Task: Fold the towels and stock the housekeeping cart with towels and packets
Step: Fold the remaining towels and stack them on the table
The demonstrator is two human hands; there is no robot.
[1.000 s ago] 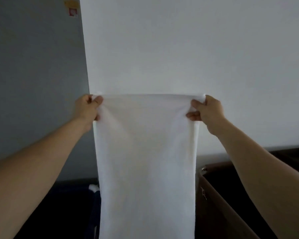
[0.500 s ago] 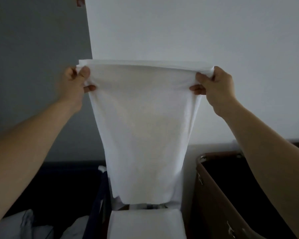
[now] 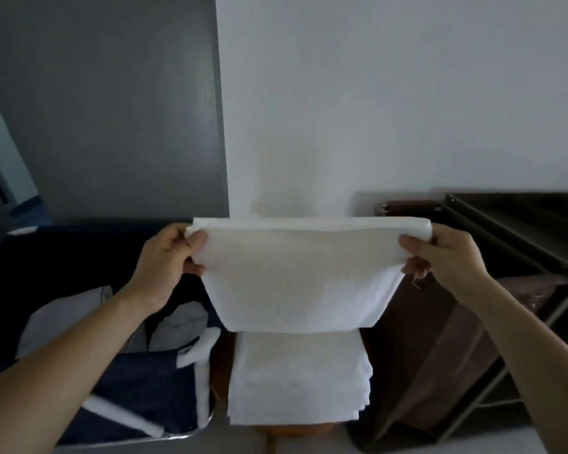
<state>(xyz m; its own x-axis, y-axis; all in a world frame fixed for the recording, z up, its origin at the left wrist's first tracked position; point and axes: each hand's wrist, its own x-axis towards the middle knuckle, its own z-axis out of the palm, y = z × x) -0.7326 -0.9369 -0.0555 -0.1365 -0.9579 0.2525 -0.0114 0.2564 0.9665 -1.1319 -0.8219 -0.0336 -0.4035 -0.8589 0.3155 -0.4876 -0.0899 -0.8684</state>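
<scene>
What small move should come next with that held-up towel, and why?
Probably lower the towel onto the stack of folded towels. The left hand and right hand pinch its top corners, and it hangs folded just above that stack.

A brown wooden stand [image 3: 289,429] is seen low in the middle of the view; only its edges are shown, so its exact kind cannot be told. A stack of folded white towels [image 3: 299,381] is laid flat directly on it, with the layered edges stepped along the right side and the stand's top almost wholly covered. The stand is carried by a pale floor [image 3: 315,447]. On the same floor a navy laundry bin [image 3: 145,398] with white trim is set just beside the stand on the left, and a brown fabric cart [image 3: 440,355] in a metal frame on the right.
</scene>
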